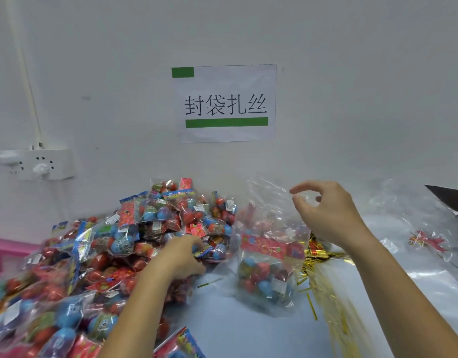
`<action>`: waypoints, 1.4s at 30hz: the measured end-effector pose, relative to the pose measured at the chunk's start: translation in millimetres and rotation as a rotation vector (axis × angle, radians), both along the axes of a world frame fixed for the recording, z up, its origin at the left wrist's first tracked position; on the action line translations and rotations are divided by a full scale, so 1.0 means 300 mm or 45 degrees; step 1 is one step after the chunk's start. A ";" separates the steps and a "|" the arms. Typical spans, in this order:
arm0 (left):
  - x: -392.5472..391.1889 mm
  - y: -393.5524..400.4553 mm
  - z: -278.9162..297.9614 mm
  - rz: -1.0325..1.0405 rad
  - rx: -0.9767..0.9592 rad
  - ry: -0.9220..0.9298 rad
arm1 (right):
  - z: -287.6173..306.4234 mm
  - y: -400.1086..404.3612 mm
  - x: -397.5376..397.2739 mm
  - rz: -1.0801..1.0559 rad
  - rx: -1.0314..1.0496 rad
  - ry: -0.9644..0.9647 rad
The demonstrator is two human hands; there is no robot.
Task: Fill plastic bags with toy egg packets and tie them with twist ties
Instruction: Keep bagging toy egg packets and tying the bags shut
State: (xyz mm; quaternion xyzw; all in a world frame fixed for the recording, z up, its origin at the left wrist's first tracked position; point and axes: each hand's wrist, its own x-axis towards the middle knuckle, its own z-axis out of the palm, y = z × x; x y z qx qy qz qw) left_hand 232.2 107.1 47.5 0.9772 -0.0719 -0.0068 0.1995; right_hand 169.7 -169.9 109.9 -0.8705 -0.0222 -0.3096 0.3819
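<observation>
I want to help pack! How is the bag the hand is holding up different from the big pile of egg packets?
The clear bag stands upright, its mouth pinched by the right hand; the pile of packets lies heaped loosely on the table. The bag holds only a few packets; the pile has many more. The left hand reaches into the pile, not the bag. Both show red and blue toy eggs in clear plastic.

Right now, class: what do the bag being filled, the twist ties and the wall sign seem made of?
Bag: thin clear plastic film, glossy; it crinkles and glints. Twist ties: probably metallic gold foil strips; they shine, and any wire core can't be seen. Wall sign: matte white paper with printed characters and green bars.
</observation>
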 end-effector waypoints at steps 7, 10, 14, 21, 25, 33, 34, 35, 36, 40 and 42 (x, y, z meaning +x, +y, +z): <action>0.013 -0.035 -0.080 0.118 0.277 -0.198 | -0.009 0.007 0.006 -0.111 -0.055 -0.005; 0.002 -0.029 -0.040 0.126 0.224 -0.248 | -0.009 0.015 0.003 -0.182 -0.081 -0.014; -0.014 -0.024 0.036 0.067 0.076 -0.288 | -0.012 0.023 -0.001 -0.194 -0.081 -0.020; -0.051 -0.031 0.180 -0.107 -0.718 -0.488 | -0.016 0.074 0.009 -0.093 -0.010 -0.119; -0.090 -0.065 0.210 -0.298 -1.353 -0.264 | -0.019 0.115 -0.003 0.324 0.204 0.107; -0.114 -0.167 0.205 -0.435 -2.154 0.022 | -0.023 0.165 -0.003 0.886 1.089 0.421; -0.115 -0.176 0.198 -0.433 -2.194 0.052 | -0.027 0.176 0.002 0.895 1.233 0.417; -0.110 -0.181 0.189 -0.414 -2.199 0.063 | -0.030 0.185 0.008 0.870 1.307 0.408; -0.102 -0.181 0.180 -0.374 -2.166 0.058 | -0.032 0.190 0.013 0.820 1.313 0.393; -0.034 -0.126 0.110 0.046 -1.632 -0.232 | -0.037 0.166 0.017 0.476 1.038 0.308; 0.004 -0.077 0.053 0.255 -1.172 -0.460 | -0.033 0.143 0.015 0.331 0.858 0.280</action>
